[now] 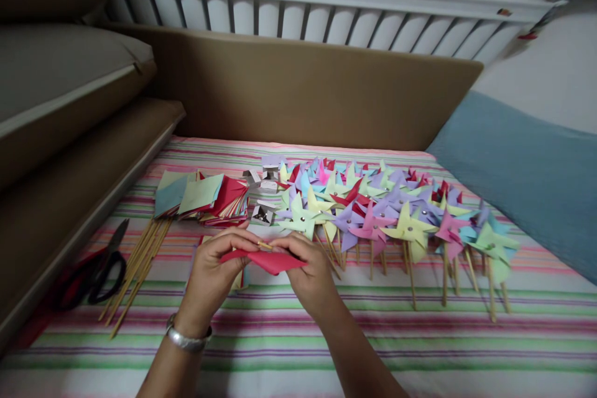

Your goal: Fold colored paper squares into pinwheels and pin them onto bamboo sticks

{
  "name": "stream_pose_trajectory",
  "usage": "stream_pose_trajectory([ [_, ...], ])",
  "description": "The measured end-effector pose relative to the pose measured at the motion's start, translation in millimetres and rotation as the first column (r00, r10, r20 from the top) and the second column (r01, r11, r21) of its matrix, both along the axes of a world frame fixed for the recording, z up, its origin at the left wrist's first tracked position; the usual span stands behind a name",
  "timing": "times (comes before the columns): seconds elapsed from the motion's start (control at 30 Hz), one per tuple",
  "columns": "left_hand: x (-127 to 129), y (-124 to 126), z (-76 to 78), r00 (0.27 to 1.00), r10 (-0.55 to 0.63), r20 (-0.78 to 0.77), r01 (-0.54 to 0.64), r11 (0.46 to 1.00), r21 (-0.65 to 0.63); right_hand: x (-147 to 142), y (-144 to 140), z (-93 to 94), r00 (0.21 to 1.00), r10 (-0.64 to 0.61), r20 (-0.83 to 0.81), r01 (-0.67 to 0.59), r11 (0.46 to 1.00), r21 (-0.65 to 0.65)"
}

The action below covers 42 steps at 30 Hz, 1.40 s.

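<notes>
Centre-low in the frame, left hand [212, 267] and right hand [310, 270] both pinch a folded red paper [265, 259], a thin stick [265, 245] poking up between the fingertips. Scissors [100, 270] lie lower left; beyond, stacked paper squares [205, 198] and finished pinwheels [382, 211] spread right.

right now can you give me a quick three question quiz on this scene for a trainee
1. True or false: both hands hold the red paper.
2. Which lies furthest left on the striped cloth: A scissors, B finished pinwheels, C paper stack?
3. What lies between the scissors and the paper stack?

Key:
1. True: left hand and right hand pinch the red paper.
2. A: scissors on the striped cloth; paper stack and finished pinwheels lie further right.
3. Wooden sticks.
</notes>
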<state>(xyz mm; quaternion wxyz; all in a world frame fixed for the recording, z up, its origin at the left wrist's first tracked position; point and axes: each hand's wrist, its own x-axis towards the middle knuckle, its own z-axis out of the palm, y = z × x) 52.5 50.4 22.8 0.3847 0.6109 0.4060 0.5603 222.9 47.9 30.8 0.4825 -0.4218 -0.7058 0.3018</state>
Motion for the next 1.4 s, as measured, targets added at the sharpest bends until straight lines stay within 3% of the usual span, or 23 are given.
stream_pose_trajectory([
  [0.7,1.9,-0.9,1.8,0.998,0.036,-0.052,-0.035,0.999,0.03,-2.3,-2.3,0.5,0.997,-0.04,0.063,0.037,0.998,0.047],
  [1.03,1.7,-1.1,1.5,0.997,0.054,-0.058,-0.053,0.998,0.024,-3.7,-4.9,-1.1,0.983,-0.069,0.171,0.049,0.992,0.117],
  [1.4,1.2,-0.4,0.3,0.997,0.057,-0.061,-0.055,0.998,0.033,-5.7,-5.4,-3.9,0.987,-0.079,0.139,0.061,0.99,0.129],
])
